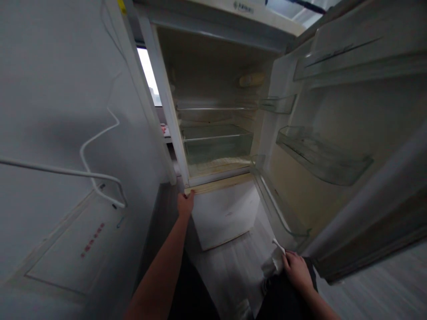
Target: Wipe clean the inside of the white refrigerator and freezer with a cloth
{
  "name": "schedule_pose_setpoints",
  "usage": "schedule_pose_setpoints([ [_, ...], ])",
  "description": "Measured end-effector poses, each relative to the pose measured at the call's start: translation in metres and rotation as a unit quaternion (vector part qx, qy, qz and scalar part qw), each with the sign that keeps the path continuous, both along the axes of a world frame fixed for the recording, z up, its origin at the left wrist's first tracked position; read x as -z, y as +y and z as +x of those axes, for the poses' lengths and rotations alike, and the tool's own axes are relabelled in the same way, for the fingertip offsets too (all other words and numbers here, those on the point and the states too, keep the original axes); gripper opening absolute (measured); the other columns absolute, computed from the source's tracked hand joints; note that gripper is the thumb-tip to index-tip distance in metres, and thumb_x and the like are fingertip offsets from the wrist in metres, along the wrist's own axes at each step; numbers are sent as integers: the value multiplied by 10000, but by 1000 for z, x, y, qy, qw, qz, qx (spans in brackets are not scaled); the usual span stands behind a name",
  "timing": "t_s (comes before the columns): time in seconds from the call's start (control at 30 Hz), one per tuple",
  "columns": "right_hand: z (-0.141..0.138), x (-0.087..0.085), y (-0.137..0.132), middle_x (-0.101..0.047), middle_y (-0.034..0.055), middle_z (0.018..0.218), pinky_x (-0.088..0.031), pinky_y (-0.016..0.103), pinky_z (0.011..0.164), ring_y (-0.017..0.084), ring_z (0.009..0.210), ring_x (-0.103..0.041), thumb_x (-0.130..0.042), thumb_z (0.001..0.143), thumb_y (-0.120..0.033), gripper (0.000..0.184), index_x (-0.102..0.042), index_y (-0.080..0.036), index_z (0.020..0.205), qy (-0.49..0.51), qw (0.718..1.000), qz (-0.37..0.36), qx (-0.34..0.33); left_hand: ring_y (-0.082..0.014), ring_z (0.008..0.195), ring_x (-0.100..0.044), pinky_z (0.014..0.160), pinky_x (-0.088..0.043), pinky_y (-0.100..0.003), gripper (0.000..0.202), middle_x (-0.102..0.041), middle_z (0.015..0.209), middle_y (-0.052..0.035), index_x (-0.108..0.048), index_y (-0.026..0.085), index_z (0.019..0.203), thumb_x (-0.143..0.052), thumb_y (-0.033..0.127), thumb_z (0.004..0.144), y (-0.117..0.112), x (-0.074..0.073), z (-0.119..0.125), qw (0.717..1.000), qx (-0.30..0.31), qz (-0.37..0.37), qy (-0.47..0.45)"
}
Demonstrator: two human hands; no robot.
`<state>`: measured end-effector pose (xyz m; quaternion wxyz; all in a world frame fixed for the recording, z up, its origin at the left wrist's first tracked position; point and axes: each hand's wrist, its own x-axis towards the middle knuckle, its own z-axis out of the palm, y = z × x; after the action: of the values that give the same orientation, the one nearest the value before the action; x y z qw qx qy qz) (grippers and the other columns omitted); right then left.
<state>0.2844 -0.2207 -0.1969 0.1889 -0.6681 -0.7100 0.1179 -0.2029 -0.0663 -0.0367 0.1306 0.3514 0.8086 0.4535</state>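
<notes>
My left hand (185, 203) grips the top left corner of the white lower fridge door (227, 211), just under the main compartment. This door has a yellowish top edge. The fridge (216, 180) stands with its upper door (320, 120) swung wide to the right. Inside are glass shelves and a clear drawer (218, 146) at the bottom. My right hand (296, 269) rests by my knee, its fingers closed on a crumpled white cloth (277, 257); whether it is fabric or paper I cannot make out.
Clear racks (323, 155) line the upper door, whose lower edge hangs over the grey wood-look floor (230, 262). On the left, a white cable (63, 169) loops out from a white wall (66, 89). A bright window (148, 75) shows behind the fridge.
</notes>
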Motion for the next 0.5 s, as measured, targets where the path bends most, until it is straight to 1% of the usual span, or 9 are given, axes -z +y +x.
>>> schedule_pose_setpoints([
  [0.1, 0, -5, -3, -763, 137, 1015, -425, 381, 1031, 280, 1063, -690, -353, 1018, -360, 467, -770, -178, 911, -32, 999, -25, -1, -274, 880, -651, 821, -498, -384, 327, -633, 879, -72, -471, 236, 867, -608, 532, 853, 3, -6, -2, 1000, 2, -11, 6],
  [0.17, 6, -2, -5, -752, 138, 1039, -424, 384, 1021, 281, 1069, -679, -349, 1021, -353, 457, -756, -167, 928, -32, 999, -42, -1, -278, 877, -653, 829, -499, -396, 313, -626, 859, -65, -464, 240, 860, -606, 518, 853, 0, -10, 1, 1000, 4, -13, 10],
  [0.23, 14, 8, -9, -741, 149, 1060, -440, 375, 992, 281, 1067, -673, -345, 1018, -353, 450, -741, -151, 948, -18, 998, -65, 5, -279, 860, -649, 836, -501, -412, 317, -613, 831, -50, -458, 245, 850, -607, 524, 845, -13, -10, 7, 1000, 3, -10, 17],
  [0.3, 23, 18, -11, -732, 158, 1085, -451, 357, 975, 274, 1078, -669, -333, 1019, -353, 451, -726, -139, 964, 2, 996, -88, 13, -275, 850, -641, 847, -504, -426, 358, -598, 817, -33, -457, 249, 843, -607, 574, 831, -38, 0, 16, 1000, 1, 1, 27],
  [0.37, 27, 25, -11, -731, 163, 1075, -458, 347, 952, 271, 1070, -673, -316, 1022, -361, 469, -720, -133, 959, 4, 994, -105, 19, -260, 848, -635, 850, -516, -420, 459, -594, 828, -21, -469, 251, 834, -608, 687, 789, -73, 22, 29, 999, 6, 27, 35],
  [0.4, 27, 26, -10, -733, 166, 1054, -461, 350, 937, 275, 1051, -678, -310, 1024, -369, 481, -722, -132, 946, -4, 994, -110, 17, -252, 847, -634, 839, -527, -413, 493, -601, 846, -21, -492, 247, 845, -623, 715, 760, -92, 38, 37, 996, 35, 76, 36],
  [0.43, 27, 25, -8, -735, 169, 1029, -462, 358, 923, 282, 1027, -683, -309, 1023, -376, 494, -726, -131, 926, -15, 993, -112, 15, -247, 835, -639, 814, -541, -405, 536, -610, 862, -25, -516, 242, 867, -649, 740, 722, -112, 56, 47, 991, 72, 114, 16],
  [0.47, 26, 22, -7, -737, 172, 1012, -462, 365, 914, 288, 1004, -688, -313, 1021, -384, 501, -731, -131, 910, -26, 993, -111, 10, -250, 833, -650, 783, -554, -401, 580, -624, 881, -34, -534, 236, 906, -684, 750, 686, -132, 75, 59, 986, 100, 132, -26],
  [0.5, 24, 18, -6, -739, 174, 1005, -461, 370, 910, 289, 987, -692, -320, 1018, -390, 503, -735, -131, 900, -32, 994, -109, 4, -260, 839, -664, 764, -564, -405, 607, -637, 891, -44, -542, 231, 937, -717, 744, 665, -151, 95, 72, 982, 123, 121, -73],
])
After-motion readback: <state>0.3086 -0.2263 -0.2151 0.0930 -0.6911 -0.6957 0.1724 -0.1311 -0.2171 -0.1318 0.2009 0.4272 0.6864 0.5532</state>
